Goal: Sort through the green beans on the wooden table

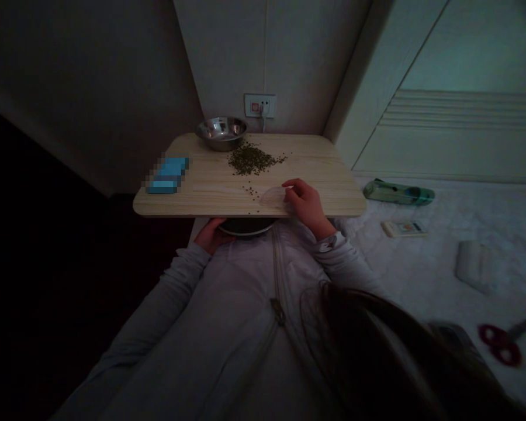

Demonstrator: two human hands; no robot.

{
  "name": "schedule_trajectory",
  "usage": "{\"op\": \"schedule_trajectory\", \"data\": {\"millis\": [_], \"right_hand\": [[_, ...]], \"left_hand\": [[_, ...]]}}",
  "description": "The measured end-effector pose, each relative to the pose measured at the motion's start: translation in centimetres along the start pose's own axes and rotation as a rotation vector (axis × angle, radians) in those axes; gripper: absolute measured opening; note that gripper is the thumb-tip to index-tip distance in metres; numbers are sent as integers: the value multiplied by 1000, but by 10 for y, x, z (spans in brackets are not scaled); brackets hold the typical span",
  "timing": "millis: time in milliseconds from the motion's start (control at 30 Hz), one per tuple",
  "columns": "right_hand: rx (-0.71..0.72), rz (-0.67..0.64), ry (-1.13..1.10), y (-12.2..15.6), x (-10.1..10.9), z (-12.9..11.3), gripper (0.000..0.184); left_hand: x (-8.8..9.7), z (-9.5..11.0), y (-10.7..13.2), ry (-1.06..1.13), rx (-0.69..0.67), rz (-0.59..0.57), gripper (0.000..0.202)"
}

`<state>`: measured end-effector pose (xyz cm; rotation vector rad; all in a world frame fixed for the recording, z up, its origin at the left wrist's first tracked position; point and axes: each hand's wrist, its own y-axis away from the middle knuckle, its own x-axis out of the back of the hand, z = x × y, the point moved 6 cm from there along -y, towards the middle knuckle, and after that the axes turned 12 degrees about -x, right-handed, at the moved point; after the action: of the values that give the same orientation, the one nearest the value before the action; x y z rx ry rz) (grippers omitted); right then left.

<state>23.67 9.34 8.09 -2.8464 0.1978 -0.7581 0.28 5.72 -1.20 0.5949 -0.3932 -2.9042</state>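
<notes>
"What's biggest?"

"The tabletop (201, 203). Its near edge hides part of a dark dish (246, 226) just below; the left hand (211, 235) has its fingers clamped on the dish's left side."

"And the pile of beans (251, 159)?"

"On the tabletop's far half, beyond the fingers of the right hand (305, 203) and apart from them."

"What's around it?"

"A steel bowl (221, 135) just beside, at its far left. A blurred blue box (170, 175) sits further left."

"Anything in the right hand?"

"Clear plastic (272, 197), its right end pinched between the fingers. Loose beans (252, 191) lie just left of it."
</notes>
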Motion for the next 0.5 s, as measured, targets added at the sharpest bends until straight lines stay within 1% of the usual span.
{"op": "schedule_trajectory", "data": {"millis": [100,267,500], "right_hand": [[2,-4,20,1,0,-1,23],[7,-3,32,1,0,-2,23],[13,-8,1,1,0,-1,23]], "left_hand": [[0,0,0,6,-5,-4,21],[2,-1,-2,-5,-13,10,15],[1,0,-1,9,-11,-2,16]]}}
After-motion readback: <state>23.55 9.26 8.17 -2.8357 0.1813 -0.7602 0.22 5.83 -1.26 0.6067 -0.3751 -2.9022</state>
